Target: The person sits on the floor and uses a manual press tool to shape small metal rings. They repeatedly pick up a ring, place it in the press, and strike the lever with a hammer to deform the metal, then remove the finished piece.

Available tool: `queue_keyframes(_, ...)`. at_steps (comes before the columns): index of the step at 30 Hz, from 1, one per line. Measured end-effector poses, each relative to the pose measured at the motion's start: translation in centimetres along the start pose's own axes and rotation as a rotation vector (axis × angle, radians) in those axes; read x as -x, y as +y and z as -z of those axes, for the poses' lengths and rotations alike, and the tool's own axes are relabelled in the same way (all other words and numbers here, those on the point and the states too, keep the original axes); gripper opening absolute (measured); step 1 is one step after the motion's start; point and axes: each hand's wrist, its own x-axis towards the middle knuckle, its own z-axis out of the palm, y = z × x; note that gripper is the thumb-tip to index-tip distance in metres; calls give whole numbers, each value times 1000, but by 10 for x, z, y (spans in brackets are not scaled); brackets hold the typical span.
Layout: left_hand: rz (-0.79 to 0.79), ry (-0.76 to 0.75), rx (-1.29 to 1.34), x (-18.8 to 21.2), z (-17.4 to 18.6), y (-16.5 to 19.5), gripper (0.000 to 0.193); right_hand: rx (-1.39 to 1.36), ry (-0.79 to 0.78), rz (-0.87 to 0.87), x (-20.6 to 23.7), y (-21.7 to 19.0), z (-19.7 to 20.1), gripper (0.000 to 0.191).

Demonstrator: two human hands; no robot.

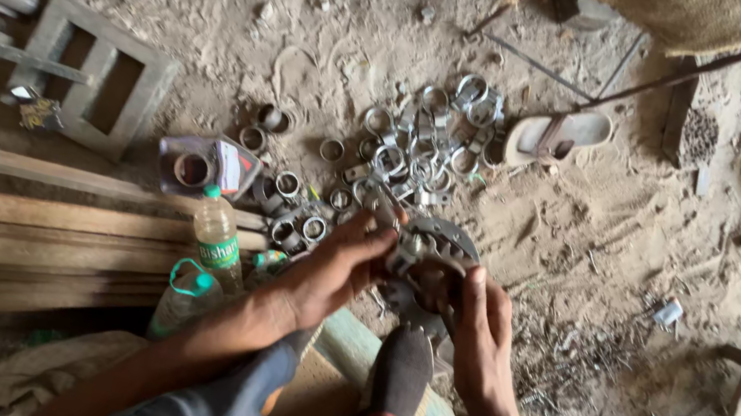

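Both hands are right on it: the left hand (334, 268) pinches a small metal ring (401, 260) at the rim of the toothed gear disc (446, 242), while the right hand (476, 328) is clenched on the disc's near edge. The disc lies flat on the dirt floor (591, 227) directly ahead between the hands, and the heap of loose rings (423, 141) sits just beyond it, nearer the left hand.

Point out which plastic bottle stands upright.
The clear bottle with the green cap and green label, beside the planks; the other green-capped bottle leans tilted just below it.
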Motion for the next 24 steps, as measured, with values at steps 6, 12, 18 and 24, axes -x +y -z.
queue_keyframes(6,-82,-26,-106,4,-11,5,41,-67,-39,101,0,-5,-4,46)
queue_keyframes(12,-212,136,-269,-1,-9,-1,41,114,21,109,3,-9,-3,40)
queue_keyframes(18,-206,84,-91,-3,-1,-8,47,84,77,106,5,-7,-4,35)
queue_keyframes(24,-38,107,-168,-5,-6,-4,77,351,258,286,5,3,5,24)
